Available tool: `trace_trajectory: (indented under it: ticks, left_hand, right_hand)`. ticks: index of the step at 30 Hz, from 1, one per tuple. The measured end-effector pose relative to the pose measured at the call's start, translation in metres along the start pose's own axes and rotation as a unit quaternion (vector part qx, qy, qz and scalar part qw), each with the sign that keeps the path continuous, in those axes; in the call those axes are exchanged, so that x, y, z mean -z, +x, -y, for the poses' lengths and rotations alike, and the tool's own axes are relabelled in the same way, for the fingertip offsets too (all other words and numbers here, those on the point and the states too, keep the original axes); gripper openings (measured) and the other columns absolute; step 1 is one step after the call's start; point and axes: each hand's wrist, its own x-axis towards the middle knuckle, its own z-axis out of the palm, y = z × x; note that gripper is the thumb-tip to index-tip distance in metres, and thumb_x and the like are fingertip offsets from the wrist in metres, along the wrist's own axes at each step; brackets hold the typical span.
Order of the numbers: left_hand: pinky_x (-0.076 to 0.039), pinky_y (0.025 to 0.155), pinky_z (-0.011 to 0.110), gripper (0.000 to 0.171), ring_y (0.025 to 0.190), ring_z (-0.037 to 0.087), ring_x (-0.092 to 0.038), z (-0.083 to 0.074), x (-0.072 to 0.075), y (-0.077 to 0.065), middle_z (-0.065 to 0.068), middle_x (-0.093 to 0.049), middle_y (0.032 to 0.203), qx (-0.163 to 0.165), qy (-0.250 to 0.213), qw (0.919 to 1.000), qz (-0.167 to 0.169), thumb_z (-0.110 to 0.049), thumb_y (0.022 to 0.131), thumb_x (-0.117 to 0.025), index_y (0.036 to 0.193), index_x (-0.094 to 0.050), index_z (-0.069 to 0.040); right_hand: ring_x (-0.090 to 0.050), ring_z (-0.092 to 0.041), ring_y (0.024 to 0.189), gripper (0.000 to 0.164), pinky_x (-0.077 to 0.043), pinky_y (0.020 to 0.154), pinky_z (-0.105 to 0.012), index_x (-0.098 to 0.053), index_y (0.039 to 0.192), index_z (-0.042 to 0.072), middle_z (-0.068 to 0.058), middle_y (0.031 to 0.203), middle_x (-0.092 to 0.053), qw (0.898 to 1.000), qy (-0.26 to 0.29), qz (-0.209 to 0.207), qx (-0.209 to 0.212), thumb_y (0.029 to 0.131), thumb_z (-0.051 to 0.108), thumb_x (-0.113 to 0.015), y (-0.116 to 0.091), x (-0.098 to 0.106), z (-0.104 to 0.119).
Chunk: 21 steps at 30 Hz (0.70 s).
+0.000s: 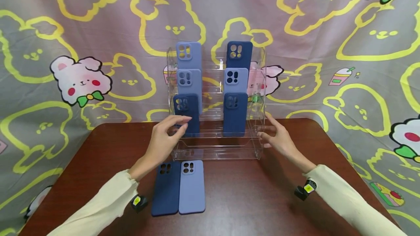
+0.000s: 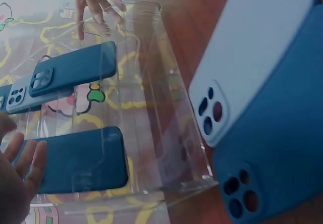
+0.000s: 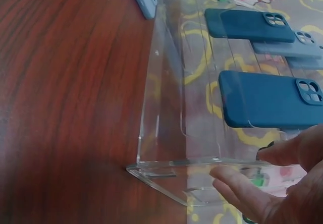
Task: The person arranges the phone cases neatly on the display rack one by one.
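Observation:
A clear tiered display stand (image 1: 216, 153) holds several phone cases in two columns. My left hand (image 1: 167, 134) is in front of the lowest left dark blue case (image 1: 193, 123), its thumb and fingers apart and nothing pinched between them. In the left wrist view its fingers (image 2: 33, 158) overlap that case; I cannot tell if they touch it. At the stand's right side is my right hand (image 1: 279, 139), with fingers spread along the side wall (image 3: 202, 162). The lowest right dark blue case (image 1: 235, 119) leans in the stand nearby.
Flat on the brown table (image 1: 229, 199) before the stand lie a dark blue case (image 1: 166, 194) and a lavender-blue case (image 1: 192, 194), side by side. Higher tiers bear lavender cases (image 1: 193, 65) and another dark blue case (image 1: 242, 59). A patterned curtain (image 1: 210, 6) hangs behind.

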Motion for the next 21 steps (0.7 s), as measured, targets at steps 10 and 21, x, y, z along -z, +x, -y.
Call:
trace_trajectory:
  ticks: [10,21]
  left_hand:
    - [-0.050,0.074,0.009,0.027,0.096,0.007,-0.065,0.015,0.018,-0.021,0.006,-0.075,0.114,0.011,0.041,0.9981,-0.044,0.004,0.100,-0.066,0.120,-0.078,-0.010]
    - [-0.059,0.077,0.018,0.018,0.092,0.014,-0.069,0.027,0.039,-0.046,0.008,-0.073,0.106,0.079,0.108,0.9899,-0.045,0.003,0.096,-0.072,0.111,-0.076,-0.007]
  right_hand:
    - [-0.077,-0.028,0.098,0.068,-0.068,0.068,-0.029,-0.035,0.162,0.000,-0.035,0.138,-0.061,1.000,0.001,-0.024,-0.007,0.102,0.001,-0.066,-0.003,-0.002,-0.002]
    - [-0.076,-0.013,0.091,0.064,-0.068,0.070,-0.029,-0.038,0.161,0.001,-0.035,0.139,-0.060,0.999,0.021,-0.028,-0.010,0.102,0.001,-0.065,-0.004,-0.001,-0.002]
